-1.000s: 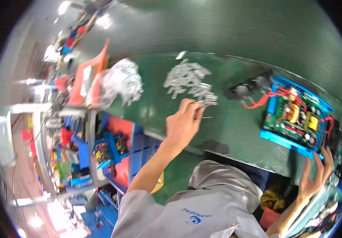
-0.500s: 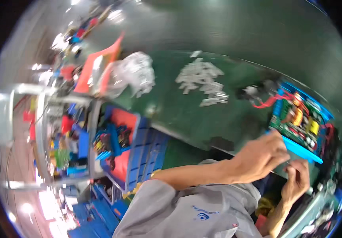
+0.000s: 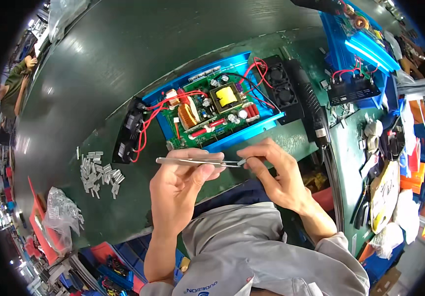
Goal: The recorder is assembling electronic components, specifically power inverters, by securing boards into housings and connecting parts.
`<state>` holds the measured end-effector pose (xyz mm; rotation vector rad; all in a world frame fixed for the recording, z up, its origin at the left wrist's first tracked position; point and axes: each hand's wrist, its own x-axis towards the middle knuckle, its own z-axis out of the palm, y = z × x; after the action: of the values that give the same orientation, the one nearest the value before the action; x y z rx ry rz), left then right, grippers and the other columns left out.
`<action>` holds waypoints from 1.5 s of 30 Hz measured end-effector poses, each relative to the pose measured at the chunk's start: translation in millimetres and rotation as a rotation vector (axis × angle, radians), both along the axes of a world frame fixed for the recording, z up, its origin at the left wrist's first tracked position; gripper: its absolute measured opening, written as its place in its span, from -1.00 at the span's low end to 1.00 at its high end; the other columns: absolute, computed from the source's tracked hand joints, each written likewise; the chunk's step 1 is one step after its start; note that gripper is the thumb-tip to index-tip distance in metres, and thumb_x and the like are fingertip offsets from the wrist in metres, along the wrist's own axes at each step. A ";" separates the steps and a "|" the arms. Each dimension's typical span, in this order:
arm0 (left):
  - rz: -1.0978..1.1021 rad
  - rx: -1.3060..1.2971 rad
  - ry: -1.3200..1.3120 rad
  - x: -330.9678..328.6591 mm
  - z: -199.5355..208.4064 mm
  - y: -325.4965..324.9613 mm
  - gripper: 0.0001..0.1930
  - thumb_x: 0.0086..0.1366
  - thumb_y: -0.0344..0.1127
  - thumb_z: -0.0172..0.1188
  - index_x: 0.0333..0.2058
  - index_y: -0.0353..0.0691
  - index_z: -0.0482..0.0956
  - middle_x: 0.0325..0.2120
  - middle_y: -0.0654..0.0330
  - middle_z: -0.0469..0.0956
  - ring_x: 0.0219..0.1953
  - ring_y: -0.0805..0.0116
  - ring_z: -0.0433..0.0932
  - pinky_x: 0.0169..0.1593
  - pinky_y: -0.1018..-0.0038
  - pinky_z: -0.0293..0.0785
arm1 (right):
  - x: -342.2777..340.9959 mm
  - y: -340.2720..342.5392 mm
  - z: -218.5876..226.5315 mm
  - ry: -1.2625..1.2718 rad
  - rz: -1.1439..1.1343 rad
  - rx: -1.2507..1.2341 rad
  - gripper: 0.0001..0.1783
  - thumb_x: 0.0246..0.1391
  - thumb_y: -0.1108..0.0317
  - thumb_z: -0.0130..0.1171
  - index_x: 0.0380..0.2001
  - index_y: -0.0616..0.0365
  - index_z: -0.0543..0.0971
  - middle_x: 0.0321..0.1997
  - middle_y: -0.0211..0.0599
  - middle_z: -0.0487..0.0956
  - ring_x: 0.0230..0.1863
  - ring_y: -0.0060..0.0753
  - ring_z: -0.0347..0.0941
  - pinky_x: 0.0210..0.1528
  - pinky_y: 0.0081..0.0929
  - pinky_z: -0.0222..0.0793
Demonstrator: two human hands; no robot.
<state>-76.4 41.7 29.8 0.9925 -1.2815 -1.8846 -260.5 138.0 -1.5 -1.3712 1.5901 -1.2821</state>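
On the near left, a clear plastic bag [image 3: 58, 212] lay with small metal pieces showing through it, and just to its right and farther off a loose heap of metal pieces [image 3: 101, 175] was spread on the green bench [image 3: 106, 217]; many of them plainly had yet to be used. Right of the heap, a black end panel [image 3: 124, 134] stood apart from the blue case [image 3: 266, 124], joined to it only by red wires. The case sat in the middle of the bench with its top open, and the circuit board [image 3: 185, 142] inside already bore coils, a yellow-wrapped block and red wiring, so much of the inside looked built, while the closing-up appeared to be left. In front of the case's near wall, the left hand [image 3: 179, 181] was clamped on metal tweezers [image 3: 185, 161], which pointed right. Their tips met a small grey piece [image 3: 242, 162], pinched between thumb and finger of the right hand [image 3: 282, 180]; the two hands were close together but not touching. That piece was off the board, not yet fitted anywhere; whether it came from the heap I could not tell. Right of the case, a black panel with two fans [image 3: 283, 92] also lay unattached to the frame. At the far right stood another blue case [image 3: 370, 51], its black panel [image 3: 354, 91] hanging by red wires.
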 end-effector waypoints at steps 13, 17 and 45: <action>-0.010 -0.205 -0.216 -4.6 -0.4 4.0 -0.76 0.32 -0.45 0.31 -0.12 -0.47 0.55 -0.25 0.04 0.67 -0.22 0.38 0.68 -0.13 0.52 0.61 | -6.8 5.9 -4.0 0.034 -0.023 -0.092 -0.70 0.15 0.66 0.16 -0.05 0.21 0.58 -0.25 -0.15 0.56 -0.25 -0.26 0.56 -0.17 -0.40 0.48; -0.064 -0.263 -0.245 -7.7 -4.7 3.4 -0.78 0.32 -0.44 0.32 -0.15 -0.45 0.55 -0.25 0.03 0.67 -0.23 0.39 0.68 -0.16 0.54 0.59 | -7.1 7.8 -4.1 -0.001 -0.030 -0.084 -0.70 0.14 0.65 0.17 -0.05 0.22 0.58 -0.24 -0.16 0.57 -0.23 -0.24 0.55 -0.15 -0.40 0.47; 0.084 -1.098 -0.508 -52.2 -47.0 -22.5 -0.84 0.34 -0.52 0.25 -0.15 -0.45 0.53 -0.28 0.00 0.65 -0.30 0.34 0.66 -0.12 0.47 0.60 | 36.7 145.4 -66.6 -0.559 -0.214 0.294 -0.42 0.07 0.30 0.39 0.11 0.22 0.41 -0.37 -0.29 0.49 -0.42 -0.50 0.43 -0.43 -0.42 0.30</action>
<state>-128.7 19.2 -17.2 0.8589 -2.1362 -0.6029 -223.8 283.4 -68.1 -0.6017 1.4708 -1.3389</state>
